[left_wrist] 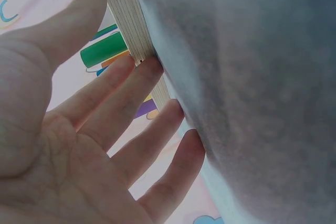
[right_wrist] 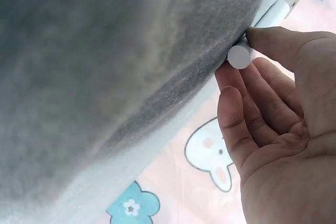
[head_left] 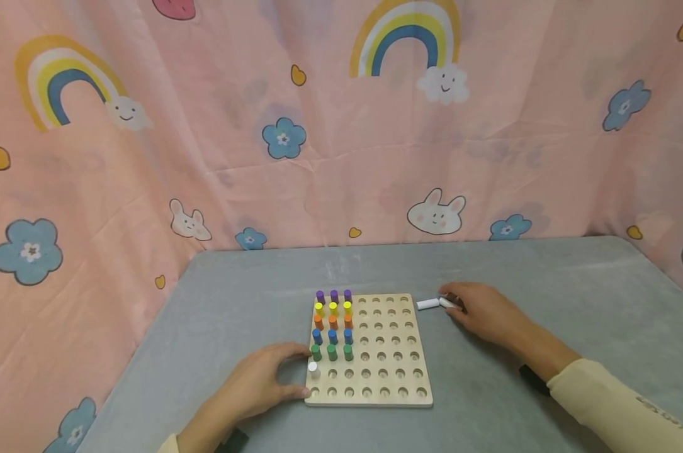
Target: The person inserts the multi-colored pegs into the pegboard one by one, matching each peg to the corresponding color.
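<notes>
A wooden pegboard [head_left: 388,348] lies on the table with purple, yellow, orange, blue and green pegs in rows at its left side. One white peg [head_left: 313,369] stands in the row below the green pegs [head_left: 332,353]. My left hand [head_left: 260,381] touches the board's left edge, thumb near the front corner and fingers extended; the left wrist view shows the fingertips against the board's side [left_wrist: 126,14]. My right hand [head_left: 486,313] pinches a white peg [right_wrist: 240,56] between thumb and fingers at table level. A second white peg [head_left: 428,304] lies between that hand and the board.
The grey table [head_left: 250,296] extends around the board. Behind it hangs a pink curtain [head_left: 330,189] printed with rainbows, flowers and rabbits. Several holes across the board's middle and right side hold no pegs.
</notes>
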`<state>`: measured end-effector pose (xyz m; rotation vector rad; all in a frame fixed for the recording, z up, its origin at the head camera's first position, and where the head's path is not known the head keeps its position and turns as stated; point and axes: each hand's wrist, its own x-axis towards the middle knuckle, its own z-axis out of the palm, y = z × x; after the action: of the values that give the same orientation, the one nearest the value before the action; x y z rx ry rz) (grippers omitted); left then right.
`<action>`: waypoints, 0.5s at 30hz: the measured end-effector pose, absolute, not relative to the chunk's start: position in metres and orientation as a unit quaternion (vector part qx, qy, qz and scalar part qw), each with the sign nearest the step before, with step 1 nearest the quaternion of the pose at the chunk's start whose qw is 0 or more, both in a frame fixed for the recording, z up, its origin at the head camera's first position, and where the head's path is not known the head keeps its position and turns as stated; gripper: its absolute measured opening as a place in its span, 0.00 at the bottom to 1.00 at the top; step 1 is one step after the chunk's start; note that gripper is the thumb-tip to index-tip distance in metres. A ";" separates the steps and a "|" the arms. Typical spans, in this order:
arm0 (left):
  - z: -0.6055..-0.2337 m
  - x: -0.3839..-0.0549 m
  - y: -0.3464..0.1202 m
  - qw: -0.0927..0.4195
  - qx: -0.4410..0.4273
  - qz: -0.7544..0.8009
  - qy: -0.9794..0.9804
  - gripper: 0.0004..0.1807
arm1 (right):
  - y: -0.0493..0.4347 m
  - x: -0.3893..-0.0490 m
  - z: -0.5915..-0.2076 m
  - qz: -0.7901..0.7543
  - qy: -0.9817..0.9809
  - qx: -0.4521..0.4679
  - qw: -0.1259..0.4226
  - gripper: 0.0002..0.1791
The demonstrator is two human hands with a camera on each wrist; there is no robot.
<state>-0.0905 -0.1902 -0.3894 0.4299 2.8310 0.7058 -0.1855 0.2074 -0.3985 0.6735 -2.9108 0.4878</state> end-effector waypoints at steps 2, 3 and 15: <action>-0.389 -0.091 -0.189 0.096 0.146 0.238 0.955 0.31 | 0.208 -0.185 -0.398 0.163 -0.959 0.223 0.060 0.13; -0.388 -0.092 -0.189 0.096 0.146 0.240 0.955 0.31 | 0.208 -0.185 -0.397 0.164 -0.959 0.223 0.061 0.12; -0.385 -0.088 -0.187 0.099 0.135 0.241 0.956 0.31 | 0.208 -0.181 -0.395 0.176 -0.955 0.226 0.079 0.17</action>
<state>-0.0880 -0.1870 -0.3854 0.4006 2.8282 0.7127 -0.1810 0.2083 -0.3951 0.6756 -2.8570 0.5278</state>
